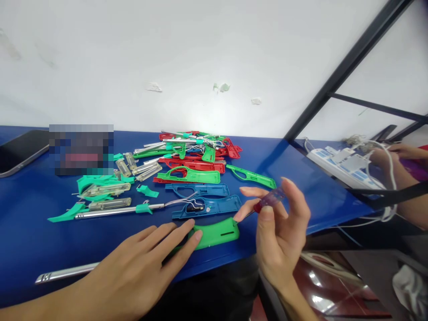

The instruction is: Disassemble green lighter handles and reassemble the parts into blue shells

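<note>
My left hand [143, 258] lies palm down over the handle end of a green lighter casing [217, 234], its fingertips pressing the casing at the table's near edge. A metal lighter tube [67, 273] sticks out to the left from beneath that hand. In my right hand [281, 227] is a small screwdriver [270, 199] with a translucent red and purple handle, pinched between thumb and fingers. Its thin shaft points toward the casing's right end; whether the tip touches is unclear. Just behind lie a blue casing half [214, 207] with wires and another blue half [203, 190].
Red and green casings [200, 165] are heaped along the wall. Clear fuel tanks [110, 203], teal tape pieces [147, 191] and metal tubes lie left. A phone [23, 149] sits far left. Beyond a black frame [344, 80] are a power strip [341, 167] and another person's hands [384, 160].
</note>
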`<state>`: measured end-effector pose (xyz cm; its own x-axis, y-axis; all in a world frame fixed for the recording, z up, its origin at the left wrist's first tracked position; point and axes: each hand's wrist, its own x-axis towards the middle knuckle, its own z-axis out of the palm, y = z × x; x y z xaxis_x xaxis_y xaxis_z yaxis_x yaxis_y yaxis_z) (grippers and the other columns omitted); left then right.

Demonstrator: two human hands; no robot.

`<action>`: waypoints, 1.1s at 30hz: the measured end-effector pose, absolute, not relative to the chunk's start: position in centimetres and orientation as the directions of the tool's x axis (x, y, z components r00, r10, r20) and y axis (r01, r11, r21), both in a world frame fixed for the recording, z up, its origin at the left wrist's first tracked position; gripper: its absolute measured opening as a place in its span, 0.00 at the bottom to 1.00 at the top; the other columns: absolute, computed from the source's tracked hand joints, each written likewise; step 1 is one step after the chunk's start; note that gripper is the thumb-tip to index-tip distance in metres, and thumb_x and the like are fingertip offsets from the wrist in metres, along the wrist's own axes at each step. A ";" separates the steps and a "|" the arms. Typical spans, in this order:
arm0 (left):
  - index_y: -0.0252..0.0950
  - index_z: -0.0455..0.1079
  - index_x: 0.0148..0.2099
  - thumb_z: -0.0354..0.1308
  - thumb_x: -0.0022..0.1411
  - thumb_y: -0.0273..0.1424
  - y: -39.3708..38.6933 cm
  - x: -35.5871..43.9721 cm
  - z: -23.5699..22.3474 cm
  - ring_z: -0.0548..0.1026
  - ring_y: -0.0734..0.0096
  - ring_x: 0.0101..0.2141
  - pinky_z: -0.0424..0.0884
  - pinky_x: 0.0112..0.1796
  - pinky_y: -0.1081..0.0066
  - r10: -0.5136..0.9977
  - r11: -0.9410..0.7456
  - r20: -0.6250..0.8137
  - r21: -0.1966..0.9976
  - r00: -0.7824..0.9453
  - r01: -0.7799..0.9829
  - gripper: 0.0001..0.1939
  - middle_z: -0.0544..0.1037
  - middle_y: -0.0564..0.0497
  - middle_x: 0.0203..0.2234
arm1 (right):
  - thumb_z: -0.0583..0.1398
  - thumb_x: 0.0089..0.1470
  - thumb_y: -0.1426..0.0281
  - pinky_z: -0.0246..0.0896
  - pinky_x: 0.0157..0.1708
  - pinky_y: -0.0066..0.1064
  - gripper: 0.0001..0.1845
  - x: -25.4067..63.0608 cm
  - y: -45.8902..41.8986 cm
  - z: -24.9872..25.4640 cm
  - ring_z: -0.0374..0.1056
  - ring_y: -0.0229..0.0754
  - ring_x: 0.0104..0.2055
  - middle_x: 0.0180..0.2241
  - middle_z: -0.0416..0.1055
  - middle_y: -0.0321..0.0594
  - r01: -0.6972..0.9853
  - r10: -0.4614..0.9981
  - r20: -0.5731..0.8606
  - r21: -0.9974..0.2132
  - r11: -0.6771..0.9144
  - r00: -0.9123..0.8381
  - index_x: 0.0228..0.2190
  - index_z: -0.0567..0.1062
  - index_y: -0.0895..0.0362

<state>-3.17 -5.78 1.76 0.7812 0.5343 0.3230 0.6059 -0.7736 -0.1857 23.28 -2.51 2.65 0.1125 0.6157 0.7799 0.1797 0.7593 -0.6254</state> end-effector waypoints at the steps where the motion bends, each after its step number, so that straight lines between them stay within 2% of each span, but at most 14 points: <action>1: 0.42 0.50 0.80 0.46 0.65 0.16 -5.8 -3.2 1.7 0.79 0.59 0.59 0.81 0.53 0.59 0.535 -0.774 0.320 -0.185 0.782 0.606 0.43 0.71 0.51 0.70 | 0.55 0.74 0.76 0.80 0.34 0.40 0.28 23.3 -2.5 2.7 0.77 0.40 0.33 0.52 0.79 0.42 0.164 0.623 0.776 -0.631 0.759 0.102 0.68 0.66 0.39; 4: 0.43 0.45 0.81 0.46 0.66 0.17 -5.9 -3.3 1.4 0.78 0.59 0.61 0.80 0.54 0.58 0.557 -0.764 0.307 -0.175 0.772 0.621 0.44 0.68 0.52 0.72 | 0.66 0.68 0.69 0.79 0.35 0.39 0.25 23.5 -2.1 3.0 0.76 0.45 0.45 0.54 0.73 0.43 0.157 0.587 0.796 -0.605 0.781 0.149 0.63 0.72 0.42; 6: 0.43 0.44 0.81 0.46 0.66 0.17 -5.9 -3.3 1.2 0.77 0.59 0.61 0.80 0.54 0.58 0.566 -0.757 0.315 -0.168 0.762 0.632 0.45 0.67 0.52 0.72 | 0.71 0.61 0.73 0.78 0.36 0.34 0.27 23.6 -1.8 3.2 0.73 0.45 0.49 0.51 0.71 0.41 0.169 0.542 0.814 -0.576 0.800 0.208 0.58 0.76 0.43; 8: 0.43 0.43 0.81 0.45 0.66 0.16 -5.8 -3.3 1.3 0.78 0.60 0.60 0.80 0.54 0.59 0.560 -0.753 0.340 -0.170 0.755 0.635 0.45 0.69 0.53 0.71 | 0.71 0.58 0.81 0.77 0.37 0.31 0.28 23.6 -1.6 3.2 0.74 0.41 0.47 0.46 0.71 0.37 0.182 0.505 0.822 -0.557 0.811 0.265 0.55 0.78 0.44; 10: 0.42 0.44 0.81 0.45 0.66 0.16 -5.7 -3.2 1.5 0.79 0.60 0.59 0.80 0.53 0.59 0.541 -0.759 0.351 -0.188 0.765 0.623 0.45 0.72 0.53 0.70 | 0.68 0.60 0.84 0.77 0.41 0.32 0.29 23.6 -1.7 3.0 0.75 0.39 0.44 0.42 0.74 0.34 0.188 0.493 0.820 -0.554 0.811 0.292 0.56 0.78 0.44; 14: 0.41 0.47 0.81 0.47 0.66 0.17 -5.7 -3.3 1.4 0.78 0.59 0.60 0.80 0.53 0.59 0.535 -0.771 0.329 -0.186 0.778 0.609 0.44 0.70 0.51 0.70 | 0.62 0.68 0.81 0.80 0.48 0.42 0.29 23.5 -2.2 2.5 0.79 0.42 0.47 0.44 0.81 0.37 0.192 0.524 0.822 -0.564 0.803 0.222 0.64 0.74 0.46; 17: 0.42 0.45 0.81 0.47 0.66 0.18 -5.8 -3.4 1.0 0.75 0.57 0.62 0.79 0.55 0.58 0.550 -0.767 0.320 -0.172 0.772 0.618 0.44 0.66 0.51 0.73 | 0.61 0.71 0.76 0.80 0.46 0.45 0.25 23.5 -2.3 2.5 0.79 0.47 0.52 0.49 0.80 0.41 0.194 0.487 0.857 -0.514 0.836 0.170 0.65 0.73 0.48; 19: 0.41 0.44 0.81 0.47 0.66 0.18 -5.9 -3.4 0.7 0.75 0.57 0.63 0.79 0.54 0.57 0.546 -0.769 0.316 -0.179 0.776 0.614 0.45 0.66 0.51 0.73 | 0.67 0.68 0.72 0.79 0.42 0.43 0.24 23.6 -2.1 2.7 0.76 0.49 0.54 0.51 0.77 0.42 0.200 0.438 0.885 -0.463 0.864 0.156 0.62 0.76 0.48; 21: 0.41 0.42 0.82 0.47 0.66 0.18 -5.9 -3.5 0.6 0.75 0.58 0.62 0.79 0.53 0.57 0.546 -0.767 0.317 -0.183 0.776 0.615 0.45 0.67 0.52 0.73 | 0.72 0.61 0.75 0.77 0.37 0.39 0.27 23.7 -1.9 2.9 0.74 0.47 0.50 0.47 0.76 0.40 0.225 0.392 0.905 -0.422 0.878 0.166 0.59 0.79 0.48; 23: 0.41 0.41 0.82 0.47 0.67 0.17 -5.9 -3.5 0.7 0.75 0.58 0.62 0.79 0.53 0.57 0.545 -0.769 0.320 -0.179 0.775 0.614 0.45 0.67 0.52 0.72 | 0.72 0.59 0.80 0.75 0.36 0.37 0.29 23.8 -1.7 2.9 0.73 0.43 0.43 0.42 0.76 0.36 0.259 0.368 0.909 -0.409 0.875 0.194 0.58 0.80 0.46; 25: 0.42 0.42 0.82 0.46 0.67 0.17 -5.8 -3.5 0.7 0.75 0.59 0.62 0.78 0.54 0.57 0.545 -0.768 0.330 -0.171 0.771 0.617 0.45 0.68 0.52 0.72 | 0.69 0.62 0.80 0.76 0.37 0.37 0.28 23.7 -1.8 2.8 0.74 0.41 0.40 0.41 0.77 0.35 0.279 0.380 0.898 -0.431 0.858 0.221 0.59 0.79 0.46; 28: 0.43 0.43 0.82 0.46 0.67 0.17 -5.8 -3.4 0.9 0.75 0.60 0.62 0.76 0.56 0.59 0.544 -0.769 0.353 -0.154 0.761 0.621 0.45 0.68 0.53 0.72 | 0.63 0.69 0.78 0.79 0.41 0.39 0.27 23.6 -2.0 2.5 0.77 0.42 0.41 0.42 0.79 0.38 0.295 0.442 0.870 -0.490 0.820 0.218 0.65 0.75 0.49; 33: 0.43 0.44 0.81 0.46 0.67 0.16 -5.8 -3.3 1.3 0.75 0.63 0.61 0.74 0.56 0.61 0.539 -0.771 0.374 -0.143 0.754 0.621 0.45 0.71 0.55 0.70 | 0.59 0.71 0.80 0.80 0.41 0.40 0.34 23.6 -2.2 2.3 0.78 0.41 0.40 0.40 0.79 0.36 0.257 0.478 0.868 -0.496 0.830 0.134 0.72 0.65 0.46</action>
